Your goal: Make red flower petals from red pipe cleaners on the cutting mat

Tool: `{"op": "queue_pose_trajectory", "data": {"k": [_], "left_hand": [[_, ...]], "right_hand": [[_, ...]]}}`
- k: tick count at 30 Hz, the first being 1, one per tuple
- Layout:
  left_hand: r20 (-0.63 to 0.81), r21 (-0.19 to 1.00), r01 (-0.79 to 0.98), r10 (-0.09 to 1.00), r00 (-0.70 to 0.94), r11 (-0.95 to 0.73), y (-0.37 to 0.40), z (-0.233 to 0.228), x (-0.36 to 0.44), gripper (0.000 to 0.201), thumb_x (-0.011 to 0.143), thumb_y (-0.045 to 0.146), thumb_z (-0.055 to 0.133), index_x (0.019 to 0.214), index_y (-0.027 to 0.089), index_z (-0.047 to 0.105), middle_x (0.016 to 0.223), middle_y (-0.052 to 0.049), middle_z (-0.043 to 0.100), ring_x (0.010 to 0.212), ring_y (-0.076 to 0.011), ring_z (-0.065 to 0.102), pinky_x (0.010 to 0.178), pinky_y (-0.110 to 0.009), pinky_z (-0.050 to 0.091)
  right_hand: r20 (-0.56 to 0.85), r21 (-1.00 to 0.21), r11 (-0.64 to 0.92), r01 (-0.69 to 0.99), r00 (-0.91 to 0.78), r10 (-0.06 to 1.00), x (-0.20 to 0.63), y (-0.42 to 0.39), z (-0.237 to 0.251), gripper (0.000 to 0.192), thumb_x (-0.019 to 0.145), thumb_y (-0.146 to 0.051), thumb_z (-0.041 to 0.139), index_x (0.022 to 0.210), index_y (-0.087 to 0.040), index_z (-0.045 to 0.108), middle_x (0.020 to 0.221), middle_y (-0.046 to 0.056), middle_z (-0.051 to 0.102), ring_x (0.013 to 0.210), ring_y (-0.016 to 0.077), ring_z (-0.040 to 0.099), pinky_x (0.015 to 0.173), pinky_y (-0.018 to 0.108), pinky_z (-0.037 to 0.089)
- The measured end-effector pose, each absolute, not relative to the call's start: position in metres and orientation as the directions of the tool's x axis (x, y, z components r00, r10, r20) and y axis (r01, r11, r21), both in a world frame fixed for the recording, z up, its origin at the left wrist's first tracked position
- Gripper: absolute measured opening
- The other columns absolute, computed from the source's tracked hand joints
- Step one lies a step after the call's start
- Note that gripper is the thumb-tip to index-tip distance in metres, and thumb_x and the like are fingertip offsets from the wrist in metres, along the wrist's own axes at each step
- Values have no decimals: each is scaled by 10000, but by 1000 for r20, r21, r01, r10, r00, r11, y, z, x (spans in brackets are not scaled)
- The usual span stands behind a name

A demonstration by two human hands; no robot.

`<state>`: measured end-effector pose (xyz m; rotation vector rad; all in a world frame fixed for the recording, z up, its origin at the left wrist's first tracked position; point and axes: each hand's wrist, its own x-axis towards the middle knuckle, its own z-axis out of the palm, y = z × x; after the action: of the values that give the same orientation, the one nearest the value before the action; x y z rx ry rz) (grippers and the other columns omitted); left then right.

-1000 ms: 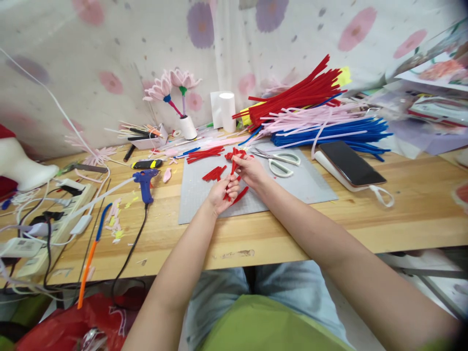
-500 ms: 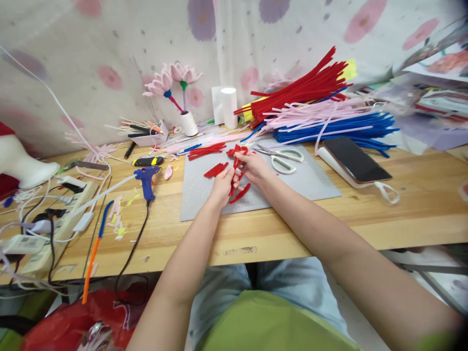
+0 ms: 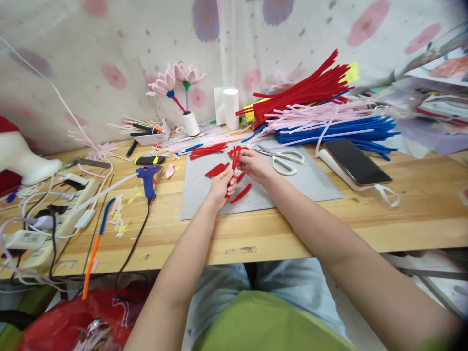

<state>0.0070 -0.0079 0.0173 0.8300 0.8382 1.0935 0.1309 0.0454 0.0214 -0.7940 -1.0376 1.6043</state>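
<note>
Both my hands meet over a grey cutting mat (image 3: 296, 187) on a wooden table. My left hand (image 3: 220, 187) grips the lower end of a small bunch of red pipe-cleaner pieces (image 3: 235, 158). My right hand (image 3: 254, 165) pinches the upper part of the same bunch. A single bent red piece (image 3: 241, 193) lies on the mat just below my hands. More cut red pieces (image 3: 216, 169) lie to the left, and another red pile (image 3: 206, 150) sits at the mat's far edge.
Scissors (image 3: 283, 158) lie on the mat right of my hands. A phone (image 3: 355, 162) rests further right. Long red, pink and blue pipe cleaners (image 3: 321, 114) are stacked behind. A blue glue gun (image 3: 148, 178), a yellow-black knife (image 3: 148, 160), power strips and cables sit left.
My hands shifted slightly up the mat and the red bunch now stands straighter between them. The view has drifted a little.
</note>
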Motion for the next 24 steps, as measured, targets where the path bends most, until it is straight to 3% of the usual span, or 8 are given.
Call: {"op": "queue_pose_trajectory", "data": {"k": [2,4,6,9,14,18,21,24], "left_hand": [[-151,879,-425,972,181,216,-7,17,5,225,782,332,530,681,138,480,485,73,337,343,-1,262,313,-125,148],[-155,866,-468,984,82,176,-5,17,-1,217,793,316,516,677,138,475,484,74,326,341,0,258,310,-122,142],[-164,853,-504,986,-9,137,-2,18,-9,206,800,297,506,674,137,472,488,74,317,340,2,254,309,-120,137],[-171,831,-547,982,-76,102,1,17,-17,179,806,265,491,685,134,482,502,69,322,343,1,262,306,-116,142],[-154,812,-572,988,-10,121,-1,14,-17,137,806,222,462,748,117,529,535,52,366,365,-4,301,300,-116,163],[-101,860,-505,995,-25,75,-1,10,-15,142,805,234,461,775,122,543,543,44,409,379,-18,347,315,-127,225],[-62,908,-419,996,-66,29,-1,8,-15,172,795,298,490,796,136,551,580,32,469,416,-34,409,384,-159,358],[-33,952,-306,995,-98,2,-1,7,-13,209,774,345,522,812,143,560,625,20,503,463,-42,450,412,-164,388]], "right_hand": [[1,-965,-65,-255,-249,968,137,47,23,188,581,-278,688,680,-173,569,605,-22,557,517,64,455,513,220,344],[3,-1000,12,28,-295,955,147,48,26,159,577,-256,685,666,-166,589,589,-9,565,511,80,453,501,233,324],[-24,-932,136,336,-433,901,159,48,30,131,555,-234,694,589,-152,598,562,1,571,528,96,460,517,241,317],[-138,-767,335,548,-650,747,171,45,35,129,550,-235,688,633,-156,629,618,6,611,578,114,488,541,234,323],[-210,-619,505,602,-746,632,169,43,34,124,628,-231,603,717,-145,615,741,23,629,668,125,513,610,229,351],[-110,-752,442,489,-754,648,168,44,33,161,738,-299,499,705,-150,548,673,4,563,629,105,501,599,226,380],[-51,-868,312,386,-695,717,170,45,35,171,746,-323,502,712,-155,505,646,-6,525,578,92,501,555,222,402],[11,-924,236,301,-596,803,168,46,33,173,737,-332,523,738,-160,497,572,-23,504,503,84,476,504,222,394]]}}
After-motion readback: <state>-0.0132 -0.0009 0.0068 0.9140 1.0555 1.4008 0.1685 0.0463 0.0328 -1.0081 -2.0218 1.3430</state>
